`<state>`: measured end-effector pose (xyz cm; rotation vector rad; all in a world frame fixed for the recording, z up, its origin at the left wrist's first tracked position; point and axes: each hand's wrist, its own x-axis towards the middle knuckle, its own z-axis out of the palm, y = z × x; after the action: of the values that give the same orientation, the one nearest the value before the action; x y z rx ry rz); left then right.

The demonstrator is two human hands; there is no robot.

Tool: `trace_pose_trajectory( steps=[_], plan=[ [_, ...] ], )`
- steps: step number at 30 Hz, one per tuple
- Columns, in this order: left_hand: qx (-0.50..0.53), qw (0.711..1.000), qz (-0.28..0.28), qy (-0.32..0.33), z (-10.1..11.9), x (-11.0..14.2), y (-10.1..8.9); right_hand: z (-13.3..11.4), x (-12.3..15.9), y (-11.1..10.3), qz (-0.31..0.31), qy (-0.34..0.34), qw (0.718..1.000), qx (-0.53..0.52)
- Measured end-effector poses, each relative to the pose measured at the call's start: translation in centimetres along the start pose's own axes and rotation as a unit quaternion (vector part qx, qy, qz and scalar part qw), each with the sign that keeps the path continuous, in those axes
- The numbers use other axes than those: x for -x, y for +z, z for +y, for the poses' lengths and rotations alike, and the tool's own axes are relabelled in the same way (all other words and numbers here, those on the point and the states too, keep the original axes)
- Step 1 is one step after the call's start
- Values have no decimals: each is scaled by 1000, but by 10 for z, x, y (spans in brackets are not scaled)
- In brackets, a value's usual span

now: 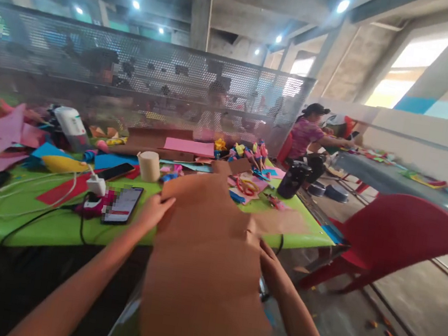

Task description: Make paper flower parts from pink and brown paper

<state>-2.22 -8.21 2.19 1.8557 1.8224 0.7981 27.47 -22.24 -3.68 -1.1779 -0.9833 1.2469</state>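
A large brown sheet, with uneven cut edges, hangs over the table's front edge and down in front of me. Whether it is paper or thin foam I cannot tell. My left hand pinches its upper left edge, thumb on top. At the right edge, my right hand grips the sheet beside a notch; most of its fingers are hidden behind it. Below that hand shows a small shiny object, too blurred to name. A phone with a lit screen lies left of my left hand.
The green table bears coloured sheets, cables, a charger, a tape roll, red-handled scissors and a dark bottle. A perforated metal screen stands behind. At right are a red chair and a seated person.
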Motion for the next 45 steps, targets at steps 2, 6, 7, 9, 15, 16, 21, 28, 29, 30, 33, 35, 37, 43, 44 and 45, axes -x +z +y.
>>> trace_pose_trajectory(
  steps=[2, 6, 7, 9, 15, 16, 21, 28, 29, 30, 33, 35, 37, 43, 44, 45],
  plan=[
    [-67, 997, -30, 2, -4, -3, 20, 8, 0, 2, 42, 29, 998, -45],
    [-144, 989, -7, 29, -13, -5, 36, 15, -3, -7, 68, 44, 994, -74],
    [-171, 984, 13, 51, -15, -3, 37, 15, -5, -10, 67, 43, 994, -73],
    [-217, 970, 60, 95, -17, 1, 36, 15, -7, -17, 72, 36, 995, -63],
    [-256, 941, 110, 190, -22, 25, 35, 10, -4, -45, 28, 101, 982, 154],
    [-250, 943, 86, 203, -24, 28, 36, 6, -2, -51, -10, 115, 970, 214],
    [-246, 934, -54, 253, -37, 34, 43, -37, -2, -51, -87, 68, 903, 416],
    [-247, 926, -83, 272, -51, 37, 35, -55, -85, 12, -81, -153, 855, 490],
    [-248, 925, -82, 277, -53, 38, 33, -46, -101, 17, -99, -176, 839, 506],
    [-247, 924, -80, 281, -56, 38, 31, -36, -115, 20, -106, -190, 823, 524],
    [-253, 921, -74, 289, -63, 39, 28, -9, -148, 19, -109, -202, 789, 570],
    [-257, 918, -73, 293, -66, 38, 27, 3, -159, 15, -100, -201, 773, 594],
    [-256, 915, -70, 303, -67, 35, 28, 7, -166, 15, -89, -203, 759, 613],
    [-260, 910, -44, 318, -66, 23, 36, -14, -184, 22, -73, -194, 753, 624],
    [-258, 910, -42, 322, -66, 21, 37, -21, -189, 22, -61, -189, 762, 616],
    [-255, 909, -41, 326, -65, 20, 38, -29, -195, 21, -44, -185, 770, 610]
  ],
)
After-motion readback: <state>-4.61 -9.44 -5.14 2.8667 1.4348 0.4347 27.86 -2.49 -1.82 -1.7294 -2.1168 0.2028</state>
